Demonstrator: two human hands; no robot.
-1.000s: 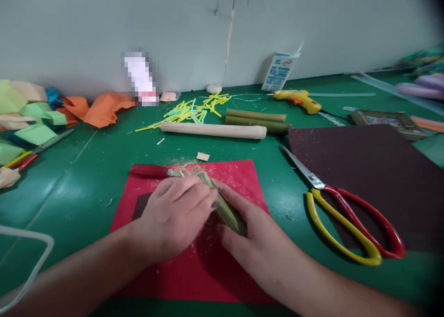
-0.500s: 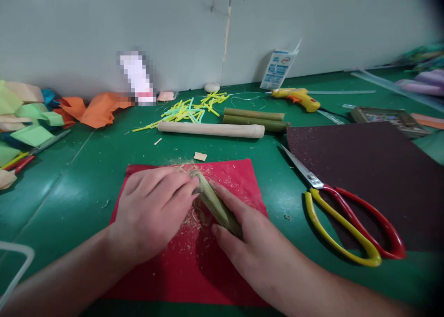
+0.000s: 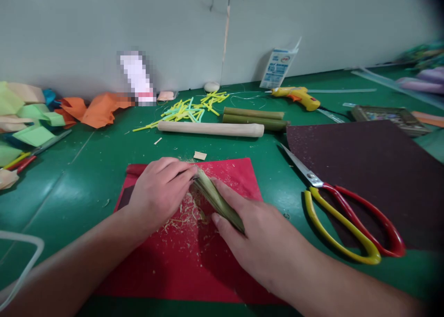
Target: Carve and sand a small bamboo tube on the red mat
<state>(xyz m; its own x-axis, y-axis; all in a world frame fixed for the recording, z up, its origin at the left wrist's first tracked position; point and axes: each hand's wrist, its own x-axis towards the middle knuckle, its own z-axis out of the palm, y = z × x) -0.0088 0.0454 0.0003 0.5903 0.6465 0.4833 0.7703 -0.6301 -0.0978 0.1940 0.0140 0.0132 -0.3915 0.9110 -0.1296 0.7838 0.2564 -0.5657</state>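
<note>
My right hand point(image 3: 255, 236) is wrapped along a green bamboo stick point(image 3: 222, 204), which points away and to the left, its near end in my palm. At its far end my left hand point(image 3: 161, 187) is closed, with curled fingers against the bamboo. A thin dark edge shows by those fingertips, but what they hold is hidden. Both hands are over a red sheet point(image 3: 180, 271) strewn with pale shavings point(image 3: 183, 215). Part of a dark brown patch point(image 3: 125, 198) shows on the sheet beside my left hand.
To the right, large scissors point(image 3: 314, 180) lie partly on a dark brown sheet point(image 3: 354, 164). Behind are a peeled pale stick point(image 3: 211, 129), green bamboo pieces point(image 3: 255, 118), yellow strips point(image 3: 180, 111) and a yellow glue gun point(image 3: 298, 97). Coloured paper point(image 3: 100, 109) lies left. A wall stands behind.
My left hand has shifted slightly up and right along the bamboo's far end, uncovering more shavings and the dark patch. My right hand still holds the bamboo, nearly in place.
</note>
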